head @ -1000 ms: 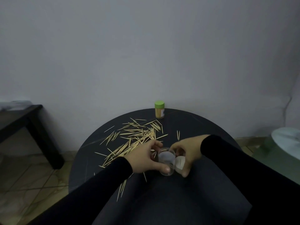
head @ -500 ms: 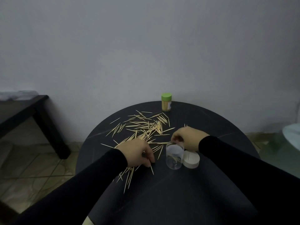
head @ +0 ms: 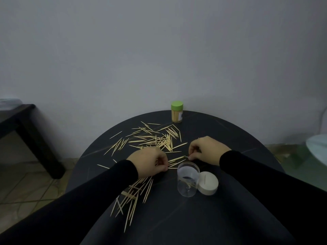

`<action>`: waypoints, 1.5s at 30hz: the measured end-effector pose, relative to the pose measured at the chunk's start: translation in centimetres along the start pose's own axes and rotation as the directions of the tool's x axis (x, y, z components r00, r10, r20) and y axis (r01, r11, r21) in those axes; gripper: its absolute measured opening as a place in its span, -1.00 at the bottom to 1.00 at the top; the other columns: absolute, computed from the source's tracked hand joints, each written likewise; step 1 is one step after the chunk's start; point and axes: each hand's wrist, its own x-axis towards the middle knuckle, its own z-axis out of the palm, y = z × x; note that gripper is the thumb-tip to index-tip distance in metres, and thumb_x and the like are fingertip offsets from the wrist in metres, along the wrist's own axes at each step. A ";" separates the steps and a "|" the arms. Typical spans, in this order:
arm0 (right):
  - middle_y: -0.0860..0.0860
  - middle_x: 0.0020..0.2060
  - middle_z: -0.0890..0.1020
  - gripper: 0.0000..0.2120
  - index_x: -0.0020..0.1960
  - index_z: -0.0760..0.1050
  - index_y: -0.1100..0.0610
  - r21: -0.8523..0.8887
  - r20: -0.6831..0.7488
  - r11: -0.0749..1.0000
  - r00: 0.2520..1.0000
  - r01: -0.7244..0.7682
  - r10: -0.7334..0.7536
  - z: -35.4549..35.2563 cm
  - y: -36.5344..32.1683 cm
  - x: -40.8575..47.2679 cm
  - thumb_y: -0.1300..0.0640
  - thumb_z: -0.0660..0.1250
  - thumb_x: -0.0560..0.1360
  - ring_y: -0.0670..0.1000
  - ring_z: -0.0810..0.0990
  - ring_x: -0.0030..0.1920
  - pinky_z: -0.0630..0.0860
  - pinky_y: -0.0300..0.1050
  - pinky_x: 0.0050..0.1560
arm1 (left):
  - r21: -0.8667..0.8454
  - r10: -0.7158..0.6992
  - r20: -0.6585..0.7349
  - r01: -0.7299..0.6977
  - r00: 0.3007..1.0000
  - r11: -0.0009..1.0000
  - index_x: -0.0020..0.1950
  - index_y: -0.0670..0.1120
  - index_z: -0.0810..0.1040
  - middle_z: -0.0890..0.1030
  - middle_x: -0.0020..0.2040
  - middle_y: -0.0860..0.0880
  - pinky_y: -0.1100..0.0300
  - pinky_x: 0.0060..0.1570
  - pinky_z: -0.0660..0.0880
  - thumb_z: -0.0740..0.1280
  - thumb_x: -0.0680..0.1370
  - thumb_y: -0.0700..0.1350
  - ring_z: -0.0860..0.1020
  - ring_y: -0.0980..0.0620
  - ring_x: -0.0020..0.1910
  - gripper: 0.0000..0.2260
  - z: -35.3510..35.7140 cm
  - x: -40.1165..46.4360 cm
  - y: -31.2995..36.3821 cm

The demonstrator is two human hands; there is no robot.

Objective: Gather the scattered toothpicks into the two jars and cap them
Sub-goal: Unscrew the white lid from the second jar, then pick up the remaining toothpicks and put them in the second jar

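Many toothpicks [head: 155, 140] lie scattered over the round black table [head: 230, 135], with a second patch [head: 134, 193] near my left forearm. A clear open jar [head: 188, 179] stands in the middle with a few toothpicks inside, and its white cap [head: 208, 185] lies touching it on the right. A green-capped jar [head: 177, 112] full of toothpicks stands at the table's far edge. My left hand [head: 150, 160] has curled fingers pinching toothpicks just left of the clear jar. My right hand [head: 205, 150] pinches toothpicks behind the jar.
A dark low table [head: 23, 131] stands to the left on a tiled floor. A pale round object [head: 318, 147] shows at the right edge. A plain wall rises directly behind the black table.
Both hands let go of the clear jar and its cap and moved onto the toothpicks, the left hand to the left, the right hand behind the jar. The view has shifted too.
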 end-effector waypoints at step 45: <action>-0.02 0.16 0.54 -0.76 0.26 0.46 -0.05 -0.397 -0.116 0.917 0.993 -0.044 -0.002 0.7 -0.5 1.1 0.00 0.19 0.60 0.04 0.44 0.21 0.22 0.10 0.29 | 0.210 -0.091 -0.219 0.138 0.972 0.968 0.21 0.11 0.54 0.53 0.15 0.07 0.05 0.13 0.46 0.16 0.62 0.08 0.42 0.04 0.18 -0.76 1.4 3.0 1.6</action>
